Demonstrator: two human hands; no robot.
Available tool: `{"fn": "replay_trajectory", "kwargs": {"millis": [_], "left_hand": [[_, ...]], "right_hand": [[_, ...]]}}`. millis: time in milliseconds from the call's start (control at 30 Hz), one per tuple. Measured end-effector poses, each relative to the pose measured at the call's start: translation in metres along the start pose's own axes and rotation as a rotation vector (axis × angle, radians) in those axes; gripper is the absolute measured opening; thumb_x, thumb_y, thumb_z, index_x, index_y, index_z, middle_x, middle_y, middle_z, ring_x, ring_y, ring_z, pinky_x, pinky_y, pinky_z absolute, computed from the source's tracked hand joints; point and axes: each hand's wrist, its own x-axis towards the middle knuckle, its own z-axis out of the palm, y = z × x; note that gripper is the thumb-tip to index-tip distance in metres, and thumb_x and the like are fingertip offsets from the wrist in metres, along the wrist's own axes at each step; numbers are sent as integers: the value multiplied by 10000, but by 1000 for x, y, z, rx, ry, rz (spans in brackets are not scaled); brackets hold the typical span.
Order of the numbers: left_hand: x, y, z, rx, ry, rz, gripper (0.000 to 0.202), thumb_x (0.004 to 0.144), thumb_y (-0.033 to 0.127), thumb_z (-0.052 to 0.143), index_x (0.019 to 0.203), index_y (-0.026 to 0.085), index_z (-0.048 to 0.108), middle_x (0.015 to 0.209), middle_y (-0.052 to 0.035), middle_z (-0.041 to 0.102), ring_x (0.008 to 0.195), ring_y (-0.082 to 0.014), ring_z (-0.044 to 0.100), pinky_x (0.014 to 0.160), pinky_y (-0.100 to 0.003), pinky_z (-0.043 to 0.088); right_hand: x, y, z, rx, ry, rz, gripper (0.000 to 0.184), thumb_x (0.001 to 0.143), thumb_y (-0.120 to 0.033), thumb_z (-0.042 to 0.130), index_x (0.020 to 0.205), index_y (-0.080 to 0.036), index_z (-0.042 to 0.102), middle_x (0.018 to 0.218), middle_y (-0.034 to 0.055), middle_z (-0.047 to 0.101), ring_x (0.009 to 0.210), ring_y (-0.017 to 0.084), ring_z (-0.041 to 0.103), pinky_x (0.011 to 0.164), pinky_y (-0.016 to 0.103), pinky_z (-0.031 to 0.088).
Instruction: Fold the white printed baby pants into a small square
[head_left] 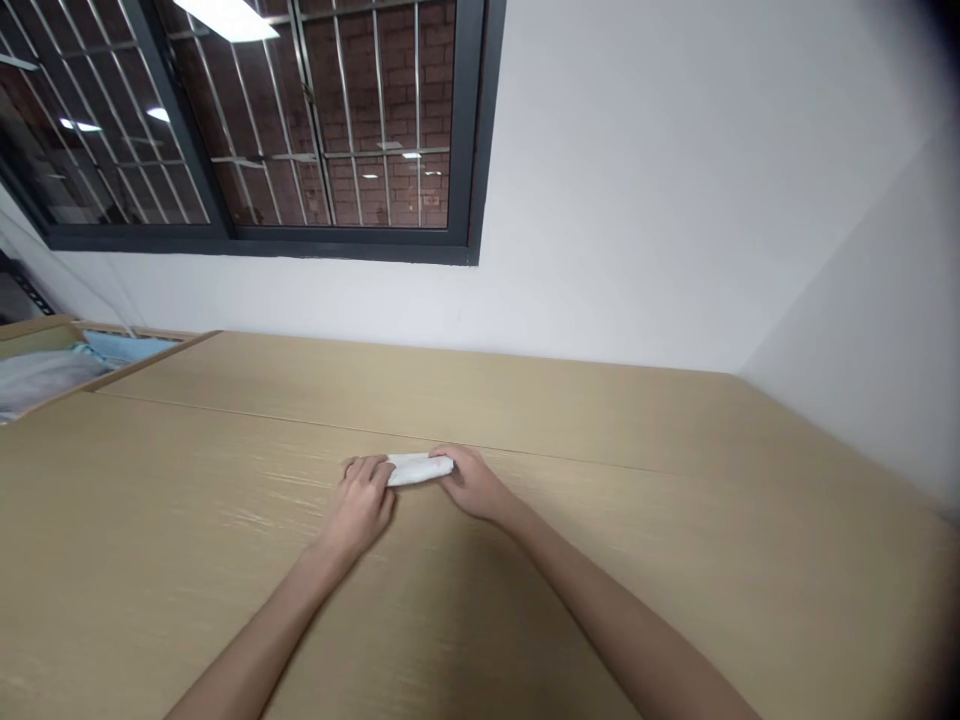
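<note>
Since its opposite ends are gripped by the left hand point(364, 498) and the right hand point(471, 484), the white, flat, folded-looking strip point(415, 469) is presumably held so for even control, over the tan, wood-look tabletop point(187, 520), surface contact unclear.

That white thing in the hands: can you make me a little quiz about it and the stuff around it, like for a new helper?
1. True or false: the left hand and the right hand both touch the white thing.
2. What colour is the window frame? A) red B) dark grey C) yellow
3. Fill in: the light-blue thing is near the picture's ____ edge.

Key: 1. True. 2. B. 3. left.
</note>
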Motion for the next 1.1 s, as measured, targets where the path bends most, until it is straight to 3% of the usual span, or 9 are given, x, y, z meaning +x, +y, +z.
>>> {"fn": "replay_trajectory", "kwargs": {"millis": [167, 367, 467, 567, 667, 767, 867, 967, 1100], "left_hand": [[-3, 4, -16, -221, -4, -123, 242, 963, 385, 479, 1101, 198, 546, 988, -79, 696, 879, -242, 676, 771, -381, 535], [-18, 23, -14, -453, -204, -249, 477, 898, 308, 536, 1337, 216, 372, 754, 36, 643, 653, -191, 615, 639, -314, 477], [-21, 29, -16, -164, -215, -190, 361, 919, 311, 518, 1262, 203, 486, 882, -49, 683, 843, -261, 662, 765, -402, 506], [-22, 33, -19, 45, -82, 3, 274, 974, 330, 461, 1166, 173, 578, 1140, -150, 661, 1088, -327, 626, 937, -514, 497], [-30, 43, -22, 14, -50, 198, 343, 998, 320, 447, 1295, 178, 543, 1317, -159, 615, 1209, -306, 599, 1009, -497, 517], [-43, 61, -15, 6, -150, 263, 393, 985, 313, 482, 1347, 168, 530, 1332, -164, 633, 1229, -316, 614, 991, -489, 563], [-55, 74, 1, 88, -206, 291, 412, 935, 251, 516, 1319, 113, 579, 1273, -203, 672, 1163, -369, 660, 933, -527, 599], [-61, 77, 14, 151, -202, 325, 450, 922, 232, 509, 1338, 80, 582, 1302, -229, 656, 1182, -391, 650, 953, -536, 593], [-60, 74, 15, 215, -269, 292, 464, 949, 323, 507, 1307, 40, 595, 1292, -247, 653, 1246, -403, 605, 1015, -533, 558]], "right_hand": [[10, -15, -9, 411, 116, 265, 311, 968, -381, 511, 1232, -218, 481, 1130, 75, 666, 962, 217, 652, 812, 349, 520], [13, -8, -1, 442, 236, 442, 459, 891, -448, 644, 1243, -217, 462, 1080, 79, 648, 920, 214, 658, 814, 366, 531], [16, -5, -1, 361, 298, 512, 382, 916, -415, 607, 1216, -206, 493, 1246, 131, 607, 1030, 226, 657, 916, 403, 522], [16, -9, -9, 256, 341, 487, 373, 950, -377, 543, 1269, -186, 514, 1334, 156, 572, 1146, 250, 617, 1009, 449, 487], [11, -28, -19, 205, 186, 249, 447, 1009, -402, 471, 1407, -199, 489, 1455, 147, 524, 1319, 256, 526, 1109, 463, 426], [1, -57, -21, 156, -174, -71, 466, 1060, -398, 410, 1493, -234, 469, 1581, 86, 432, 1477, 236, 357, 1231, 454, 266], [-8, -75, -8, 137, -457, -227, 446, 1074, -359, 399, 1489, -235, 503, 1579, 65, 434, 1501, 232, 320, 1244, 442, 246], [-12, -69, 8, 92, -538, -218, 424, 1072, -352, 411, 1464, -250, 538, 1527, 56, 503, 1472, 235, 380, 1235, 446, 269], [-7, -35, 14, -99, -448, -200, 468, 1076, -341, 367, 1519, -223, 461, 1584, 75, 414, 1495, 246, 334, 1253, 479, 224]]}}
